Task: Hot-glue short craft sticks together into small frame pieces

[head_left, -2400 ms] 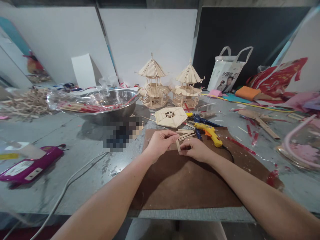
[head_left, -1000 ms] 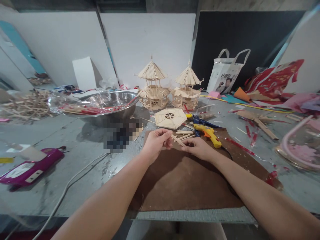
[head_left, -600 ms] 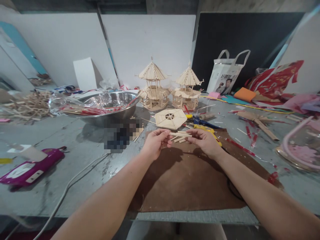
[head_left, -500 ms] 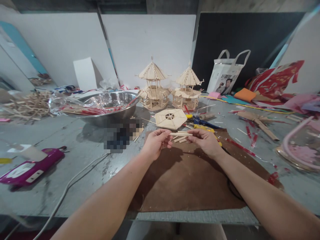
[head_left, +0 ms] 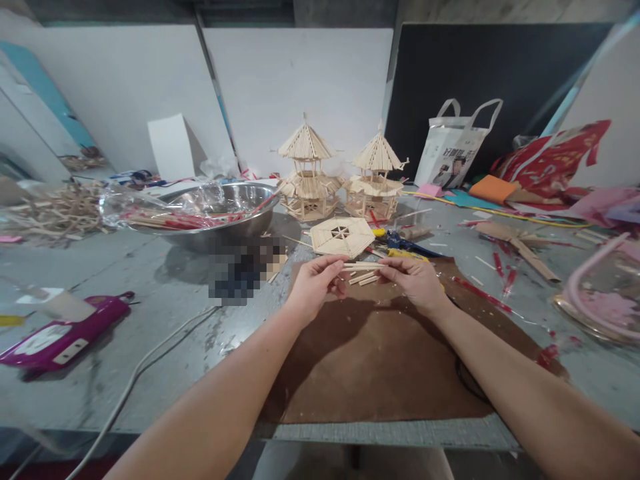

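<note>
We see the pale sticks point(head_left: 365, 266) above the brown mat point(head_left: 375, 360), long axis running left to right; our left hand point(head_left: 315, 283) pinches one end, our right hand point(head_left: 413, 280) the other, neither nearer (we cannot count them surely); beyond lies the hexagonal panel point(head_left: 330, 247); farther back, the white bag point(head_left: 450, 143) bears dark characters, perhaps 好 first, the rest unreadable.

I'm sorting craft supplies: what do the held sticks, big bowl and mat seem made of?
Held sticks: probably bare wood, matte and pale tan. Bowl: likely polished steel, given its reflections. Mat: leather or felt, perhaps; its dull brown surface leaves it open.
</note>
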`<state>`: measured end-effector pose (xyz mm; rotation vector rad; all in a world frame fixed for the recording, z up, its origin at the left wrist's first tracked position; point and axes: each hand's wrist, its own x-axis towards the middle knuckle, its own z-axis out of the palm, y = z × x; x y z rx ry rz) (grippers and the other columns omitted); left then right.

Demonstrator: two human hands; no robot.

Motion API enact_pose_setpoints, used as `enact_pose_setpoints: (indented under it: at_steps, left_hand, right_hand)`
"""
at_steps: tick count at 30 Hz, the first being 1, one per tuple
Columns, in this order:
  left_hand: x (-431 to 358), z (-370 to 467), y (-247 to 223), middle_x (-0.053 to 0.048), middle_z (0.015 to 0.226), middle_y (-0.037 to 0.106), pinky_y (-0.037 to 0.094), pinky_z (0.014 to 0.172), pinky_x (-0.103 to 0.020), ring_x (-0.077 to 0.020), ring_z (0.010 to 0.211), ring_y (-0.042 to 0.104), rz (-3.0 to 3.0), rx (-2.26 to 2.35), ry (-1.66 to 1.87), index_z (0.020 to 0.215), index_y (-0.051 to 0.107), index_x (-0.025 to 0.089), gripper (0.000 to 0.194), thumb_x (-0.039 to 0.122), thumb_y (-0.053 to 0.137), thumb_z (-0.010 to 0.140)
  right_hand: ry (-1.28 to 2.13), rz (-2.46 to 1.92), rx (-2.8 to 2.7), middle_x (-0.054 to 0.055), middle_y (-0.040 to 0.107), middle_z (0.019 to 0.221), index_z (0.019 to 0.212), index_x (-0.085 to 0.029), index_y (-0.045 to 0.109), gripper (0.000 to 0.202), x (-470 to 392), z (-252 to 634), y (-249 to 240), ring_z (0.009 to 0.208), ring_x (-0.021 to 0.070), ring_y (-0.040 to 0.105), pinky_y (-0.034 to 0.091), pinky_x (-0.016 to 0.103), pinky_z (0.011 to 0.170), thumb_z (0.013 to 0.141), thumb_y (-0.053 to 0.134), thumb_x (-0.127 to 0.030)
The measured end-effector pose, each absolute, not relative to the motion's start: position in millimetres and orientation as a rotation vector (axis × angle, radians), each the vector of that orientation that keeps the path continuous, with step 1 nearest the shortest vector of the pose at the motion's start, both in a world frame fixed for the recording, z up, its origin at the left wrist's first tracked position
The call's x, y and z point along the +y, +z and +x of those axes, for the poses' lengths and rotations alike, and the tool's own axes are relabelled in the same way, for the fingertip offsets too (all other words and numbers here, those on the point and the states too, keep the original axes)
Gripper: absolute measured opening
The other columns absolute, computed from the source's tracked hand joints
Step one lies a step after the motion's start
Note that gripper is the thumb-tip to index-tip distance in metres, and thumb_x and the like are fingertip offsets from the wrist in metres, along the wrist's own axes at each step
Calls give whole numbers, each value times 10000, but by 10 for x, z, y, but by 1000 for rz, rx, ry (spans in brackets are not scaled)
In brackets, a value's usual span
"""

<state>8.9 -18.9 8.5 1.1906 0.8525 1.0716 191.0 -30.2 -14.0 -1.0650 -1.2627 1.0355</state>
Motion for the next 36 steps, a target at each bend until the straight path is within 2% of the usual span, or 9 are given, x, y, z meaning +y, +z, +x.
enact_pose_setpoints:
  at_steps: [9, 16, 27, 36]
  left_hand:
    - [-176, 96, 40, 31, 506, 526, 433, 440, -208, -71, 420, 488, 1532, 952, 1040, 891, 557, 141, 338, 285, 603, 589]
    - [-156, 63, 6, 15, 507, 554, 421, 456, -186, -79, 443, 509, 1753, 1071, 1018, 867, 598, 166, 295, 341, 549, 635]
    - [-197, 72, 41, 9, 493, 561, 396, 448, -170, -82, 439, 506, 1835, 1131, 1012, 856, 612, 167, 284, 349, 525, 656]
    - [-202, 66, 48, 10, 477, 554, 380, 452, -166, -82, 445, 495, 1857, 1116, 1035, 844, 618, 169, 273, 344, 517, 660]
  right_hand:
    - [1052, -1079, -1242, 21, 636, 685, 793, -165, 617, 285, -292, 1925, -154, 566, 119, 571, 464, 284, 610, 557, 639, -323]
    - [1065, -1057, -1259, 7, 635, 689, 772, -171, 619, 251, -304, 1907, -123, 552, 102, 563, 466, 263, 602, 567, 634, -316]
    - [1033, -1057, -1344, 14, 635, 722, 784, -176, 619, 250, -307, 1917, -145, 591, 115, 565, 460, 273, 629, 596, 605, -341]
    - [911, -1093, -1428, 1, 616, 651, 778, -176, 610, 248, -309, 1914, -143, 597, 134, 562, 445, 280, 633, 619, 575, -363]
